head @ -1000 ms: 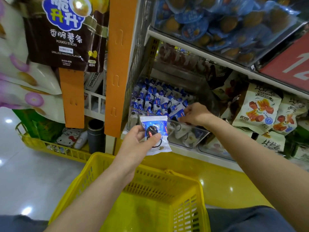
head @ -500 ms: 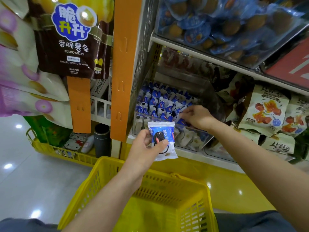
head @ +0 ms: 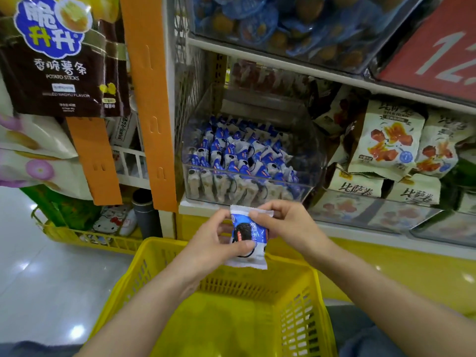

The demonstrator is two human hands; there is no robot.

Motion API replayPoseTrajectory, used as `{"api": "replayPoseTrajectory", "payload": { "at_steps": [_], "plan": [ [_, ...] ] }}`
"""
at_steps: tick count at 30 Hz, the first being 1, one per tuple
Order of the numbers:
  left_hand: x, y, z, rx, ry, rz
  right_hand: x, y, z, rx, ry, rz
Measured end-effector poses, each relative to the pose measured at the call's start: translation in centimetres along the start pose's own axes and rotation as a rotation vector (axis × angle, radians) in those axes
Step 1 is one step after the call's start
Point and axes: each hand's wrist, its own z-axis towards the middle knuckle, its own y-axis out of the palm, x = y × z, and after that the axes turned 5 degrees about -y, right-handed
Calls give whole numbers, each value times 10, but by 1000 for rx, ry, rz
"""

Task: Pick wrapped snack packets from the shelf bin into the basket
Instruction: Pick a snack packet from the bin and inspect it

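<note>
While the brown potato-stick bag (head: 59, 65) and the orange strip (head: 149, 99) are hanging at the far left and playing no part, the yellow basket (head: 257, 284) is sitting low and close in front of the person. Its open mouth is lying right under the hands, probably so that a packet can simply be dropped in. Above its far rim the left hand (head: 208, 243) is gripping a blue-and-white snack packet (head: 248, 234), with the thumb lying across the printed front and the fingers (head: 221, 220) curling round behind, holding it upright and facing the camera. Behind and above that packet, the clear shelf bin (head: 247, 176) is carrying many more of the same kind, packed on edge, so plenty of picking is likely waiting. On the packet's right side the right hand (head: 291, 228) is pinching its upper part, fingers (head: 260, 215) pressed together. Whether it is steadying this packet or adding a second one behind it, I cannot tell. Further right, beige snack bags (head: 386, 143) are leaning on the shelf, well apart from the hands.
</note>
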Motion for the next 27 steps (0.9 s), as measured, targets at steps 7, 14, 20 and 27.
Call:
{"api": "replayPoseTrajectory", "payload": {
  "at_steps": [7, 14, 20, 27],
  "plan": [
    [-7, 9, 2, 123, -58, -47, 14, 7, -9, -31, -126, -255],
    [-9, 9, 3, 116, -82, -62, 15, 5, -17, 6, -480, -763],
    [-3, 6, 2, 41, -163, -231, 9, -6, -5, 269, -156, -191],
    [-1, -12, 5, 322, -7, -105, 9, -6, -12, 13, 191, 151]
  ]
}}
